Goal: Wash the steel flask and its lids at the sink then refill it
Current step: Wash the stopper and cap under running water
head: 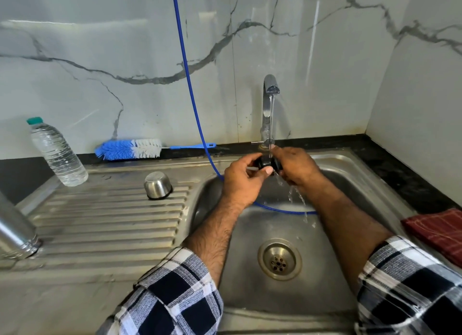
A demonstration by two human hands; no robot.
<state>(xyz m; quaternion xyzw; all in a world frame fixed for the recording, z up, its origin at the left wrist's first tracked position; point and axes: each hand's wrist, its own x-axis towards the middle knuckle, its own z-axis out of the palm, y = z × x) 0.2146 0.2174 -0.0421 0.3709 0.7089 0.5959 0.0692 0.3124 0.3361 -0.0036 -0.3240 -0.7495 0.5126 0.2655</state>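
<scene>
Both my hands hold a small black inner lid under the running tap, over the steel sink. My left hand pinches its left side with thumb and fingers. My right hand grips its right side, and water runs off below it. The steel cup lid sits upside down on the ribbed drainboard. The steel flask stands at the far left edge, only partly in view.
A blue and white bottle brush lies against the wall behind the drainboard. A clear plastic water bottle stands at the back left. A blue hose hangs down into the basin. A red checked cloth lies on the right counter.
</scene>
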